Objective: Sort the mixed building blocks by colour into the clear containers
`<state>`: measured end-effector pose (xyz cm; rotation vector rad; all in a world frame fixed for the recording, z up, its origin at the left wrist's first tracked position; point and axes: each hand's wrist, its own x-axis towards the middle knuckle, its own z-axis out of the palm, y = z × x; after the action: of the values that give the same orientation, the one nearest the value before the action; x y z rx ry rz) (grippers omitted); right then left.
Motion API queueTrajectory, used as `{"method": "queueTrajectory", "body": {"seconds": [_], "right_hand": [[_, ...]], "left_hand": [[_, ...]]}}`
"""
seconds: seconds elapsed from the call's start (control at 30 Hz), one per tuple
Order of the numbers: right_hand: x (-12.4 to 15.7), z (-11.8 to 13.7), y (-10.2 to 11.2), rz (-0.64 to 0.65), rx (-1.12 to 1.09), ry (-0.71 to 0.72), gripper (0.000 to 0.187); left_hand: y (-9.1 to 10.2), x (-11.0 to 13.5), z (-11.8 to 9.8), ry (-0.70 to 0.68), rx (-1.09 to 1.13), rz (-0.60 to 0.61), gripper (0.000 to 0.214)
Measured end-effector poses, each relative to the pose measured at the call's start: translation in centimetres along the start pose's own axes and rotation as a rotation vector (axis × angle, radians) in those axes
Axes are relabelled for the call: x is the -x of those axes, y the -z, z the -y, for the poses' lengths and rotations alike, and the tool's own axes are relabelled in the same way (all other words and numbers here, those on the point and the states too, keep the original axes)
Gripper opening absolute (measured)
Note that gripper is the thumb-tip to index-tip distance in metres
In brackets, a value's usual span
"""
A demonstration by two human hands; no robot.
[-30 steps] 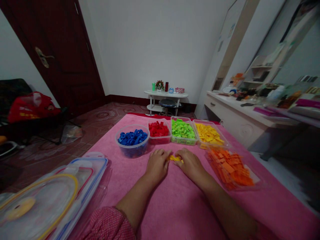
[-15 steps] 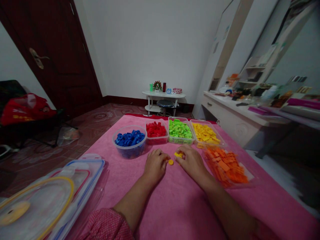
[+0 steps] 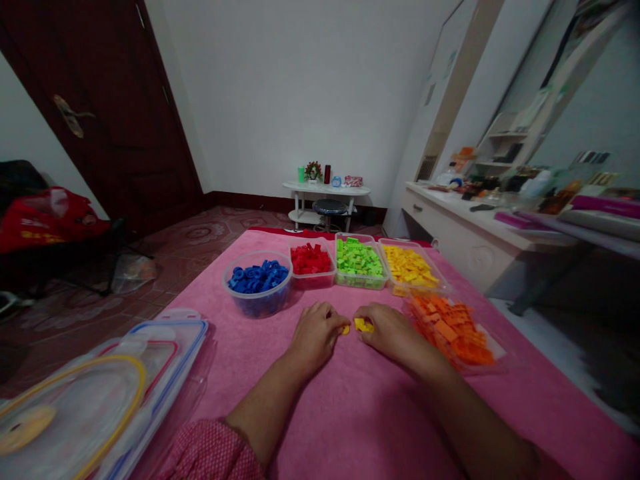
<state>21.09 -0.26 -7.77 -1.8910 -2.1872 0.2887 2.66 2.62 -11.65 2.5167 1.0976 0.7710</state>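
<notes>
My left hand (image 3: pixel 314 333) rests on the pink cloth (image 3: pixel 350 407), fingers curled, pinching a small round yellow piece (image 3: pixel 345 329) at its fingertips. My right hand (image 3: pixel 390 332) lies just to the right, its fingers closed on a yellow brick piece (image 3: pixel 363 325). The two yellow pieces sit a small gap apart between the hands. Behind the hands stands a row of clear tubs: blue round pieces (image 3: pixel 257 278), red bricks (image 3: pixel 312 259), green bricks (image 3: pixel 357 259), yellow bricks (image 3: pixel 410 266). A tub of orange bricks (image 3: pixel 447 327) lies right beside my right hand.
Several clear container lids (image 3: pixel 100 387) with coloured rims are stacked at the left front corner. A white desk (image 3: pixel 480 230) with clutter runs along the right. A small white table (image 3: pixel 326 193) and stool stand by the far wall. A dark door (image 3: pixel 100 120) is at the left.
The hands, joined on a yellow piece a second ago, pulled apart, leaving a round piece on the cloth. Now the left hand has pinched that piece and the hands are close again.
</notes>
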Motion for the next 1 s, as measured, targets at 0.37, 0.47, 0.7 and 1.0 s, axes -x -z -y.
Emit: {"method": "queueTrajectory", "body": {"seconds": [0.37,0.47,0.7,1.0], "right_hand": [[-0.8,0.9,0.3,-0.203,-0.598,0.022,0.017],[-0.5,2.1,0.7,-0.168,-1.108,-0.102,0.023],[-0.4,3.4,-0.2,0.087,-2.059,-0.389,0.016],[-0.1,4.9,-0.4,0.132,-2.334,-0.311,0.052]], "left_hand": [[0.1,0.1,0.2,0.019,0.118,-0.023,0.013],[-0.1,0.1,0.1,0.045,0.305,-0.078,0.008],[-0.1,-0.8,0.1,0.485,1.513,-0.304,0.018],[2.1,-0.6,-0.2,0.606,2.179,-0.280,0.037]]}}
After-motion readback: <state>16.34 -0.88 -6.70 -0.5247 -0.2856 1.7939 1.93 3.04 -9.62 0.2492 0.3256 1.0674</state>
